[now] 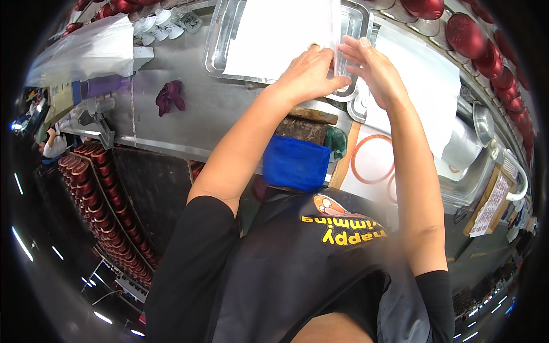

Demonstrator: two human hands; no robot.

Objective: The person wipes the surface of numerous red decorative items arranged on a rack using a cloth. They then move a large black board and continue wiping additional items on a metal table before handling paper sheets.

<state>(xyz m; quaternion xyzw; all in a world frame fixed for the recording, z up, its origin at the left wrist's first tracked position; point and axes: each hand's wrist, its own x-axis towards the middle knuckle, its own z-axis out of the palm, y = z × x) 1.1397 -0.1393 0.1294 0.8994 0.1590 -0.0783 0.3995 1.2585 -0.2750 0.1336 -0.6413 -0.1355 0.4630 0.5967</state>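
Note:
A shallow metal tray stands at the far middle of the bench, with a white sheet lying over most of it. My left hand rests at the sheet's near right corner, thumb stretched out to the right and fingers bent over the sheet. Beside it runs a clear plastic edge. Just right of that edge is my right hand, raised, with its fingers stretched and slightly apart. Nothing shows in its grasp. The fingertips of both hands are close together but apart.
A crumpled purple glove-like piece lies on the metal bench to the left. Nearer me are a blue cloth and an orange-red ring. White sheeting covers the right side. Rows of red domed pieces line the far right.

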